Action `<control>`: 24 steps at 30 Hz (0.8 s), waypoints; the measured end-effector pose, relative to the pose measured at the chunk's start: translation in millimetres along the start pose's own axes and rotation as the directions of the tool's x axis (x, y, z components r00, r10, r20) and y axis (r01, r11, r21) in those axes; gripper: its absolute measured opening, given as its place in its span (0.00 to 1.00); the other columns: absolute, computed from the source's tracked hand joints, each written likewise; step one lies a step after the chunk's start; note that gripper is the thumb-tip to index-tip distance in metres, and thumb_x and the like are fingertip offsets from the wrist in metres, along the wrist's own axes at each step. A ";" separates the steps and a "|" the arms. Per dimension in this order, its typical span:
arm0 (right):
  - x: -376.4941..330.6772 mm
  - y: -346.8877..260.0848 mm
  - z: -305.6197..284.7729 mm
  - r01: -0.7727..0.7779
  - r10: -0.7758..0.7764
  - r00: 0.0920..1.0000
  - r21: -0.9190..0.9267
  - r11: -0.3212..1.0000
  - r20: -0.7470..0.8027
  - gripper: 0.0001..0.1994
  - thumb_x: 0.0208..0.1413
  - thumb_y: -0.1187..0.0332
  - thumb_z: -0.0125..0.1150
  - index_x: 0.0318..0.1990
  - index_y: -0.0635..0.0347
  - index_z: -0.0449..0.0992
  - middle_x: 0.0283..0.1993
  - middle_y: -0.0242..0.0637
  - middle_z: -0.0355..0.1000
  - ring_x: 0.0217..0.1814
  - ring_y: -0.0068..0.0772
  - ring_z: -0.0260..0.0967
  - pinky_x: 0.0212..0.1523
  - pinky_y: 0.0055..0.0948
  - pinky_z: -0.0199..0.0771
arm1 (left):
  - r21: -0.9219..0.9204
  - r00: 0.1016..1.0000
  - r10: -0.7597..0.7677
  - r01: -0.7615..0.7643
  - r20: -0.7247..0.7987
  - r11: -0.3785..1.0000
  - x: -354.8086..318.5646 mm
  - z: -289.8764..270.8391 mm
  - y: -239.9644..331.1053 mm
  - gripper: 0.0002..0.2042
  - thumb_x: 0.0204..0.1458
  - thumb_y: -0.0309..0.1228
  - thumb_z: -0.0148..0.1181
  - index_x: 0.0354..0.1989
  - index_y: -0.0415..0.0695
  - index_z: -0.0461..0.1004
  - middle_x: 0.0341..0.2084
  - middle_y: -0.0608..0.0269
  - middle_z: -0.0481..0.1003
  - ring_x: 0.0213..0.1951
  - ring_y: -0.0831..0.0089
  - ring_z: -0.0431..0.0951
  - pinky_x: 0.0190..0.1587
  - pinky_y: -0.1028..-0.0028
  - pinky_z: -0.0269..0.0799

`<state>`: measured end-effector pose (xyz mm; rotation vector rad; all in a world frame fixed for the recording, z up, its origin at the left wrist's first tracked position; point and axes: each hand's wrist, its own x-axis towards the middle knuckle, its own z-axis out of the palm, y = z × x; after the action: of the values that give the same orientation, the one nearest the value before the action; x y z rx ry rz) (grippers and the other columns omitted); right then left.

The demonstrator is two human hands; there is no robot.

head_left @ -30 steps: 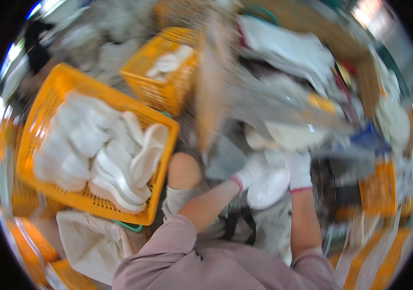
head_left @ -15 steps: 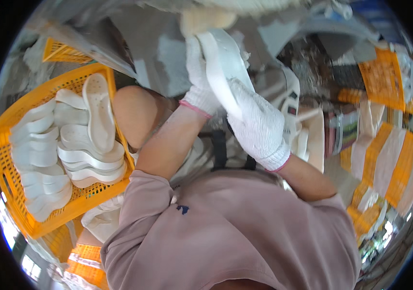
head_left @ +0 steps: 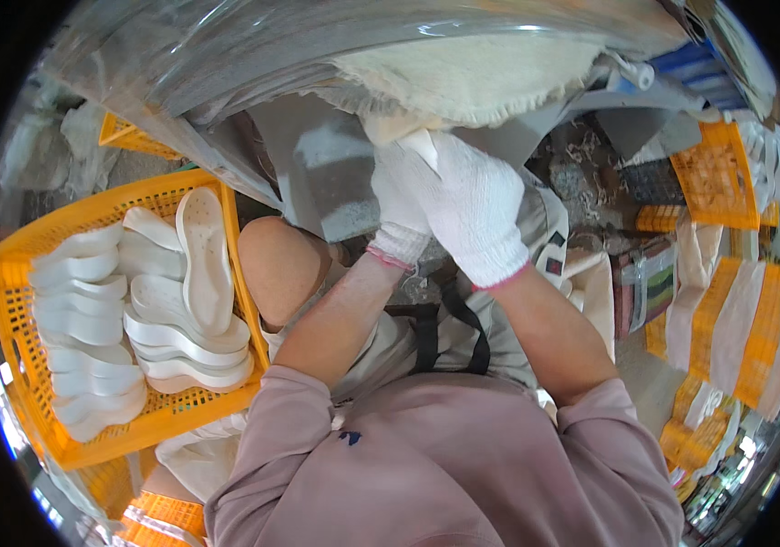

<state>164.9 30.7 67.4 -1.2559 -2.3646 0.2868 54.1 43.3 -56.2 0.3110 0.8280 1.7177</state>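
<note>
Both my hands wear white knit gloves and are close together in front of me. My right hand (head_left: 477, 208) is closed around a white shoe sole (head_left: 423, 147), of which only a small tip shows above the fingers. Beside it, my left hand (head_left: 398, 193) grips the same sole from the left, its fingers partly hidden behind the right hand. The sole's far end meets the lower edge of a cream, frayed cloth pad (head_left: 476, 77), perhaps a buffing wheel; the contact itself is hidden.
An orange basket (head_left: 130, 428) with several white soles stands at my left. Clear plastic sheeting (head_left: 253, 55) hangs over the grey machine housing (head_left: 317, 155). Orange crates (head_left: 718, 173) and an orange-and-white striped bundle (head_left: 727, 314) are on the right.
Both hands have turned the sole, whose broad white side showed earlier and is now mostly covered. The right hand has risen toward the pad. The view has shifted, showing more cloth.
</note>
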 end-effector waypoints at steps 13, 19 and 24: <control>-45.7 28.0 -30.5 0.165 -0.184 0.978 0.177 0.970 0.097 0.27 0.58 0.59 0.71 0.65 0.52 0.78 0.55 0.42 0.82 0.51 0.47 0.83 0.47 0.41 0.85 | 0.172 0.987 0.134 -0.146 0.083 0.974 -65.2 30.6 -3.9 0.24 0.76 0.53 0.42 0.64 0.46 0.67 0.51 0.56 0.77 0.55 0.61 0.79 0.62 0.60 0.75; -30.6 38.2 -38.3 0.158 -0.225 0.958 0.332 0.930 0.175 0.29 0.57 0.53 0.65 0.64 0.57 0.76 0.49 0.48 0.82 0.49 0.56 0.80 0.51 0.48 0.81 | -0.213 0.980 -0.107 0.142 0.167 0.967 -39.7 24.3 -5.3 0.21 0.78 0.48 0.36 0.62 0.48 0.69 0.52 0.56 0.77 0.52 0.65 0.81 0.57 0.62 0.79; -44.6 35.1 -52.1 0.194 -0.267 0.915 0.250 0.949 0.301 0.35 0.53 0.67 0.66 0.72 0.64 0.70 0.67 0.56 0.73 0.69 0.61 0.71 0.70 0.48 0.72 | -0.389 0.732 -0.349 0.630 0.585 0.672 -32.6 17.5 7.2 0.43 0.68 0.70 0.34 0.70 0.41 0.67 0.58 0.38 0.76 0.56 0.35 0.79 0.61 0.39 0.76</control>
<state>237.2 12.4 87.1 -0.8677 -2.6460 0.7061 69.6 18.7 -32.1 0.0546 -0.0077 1.1898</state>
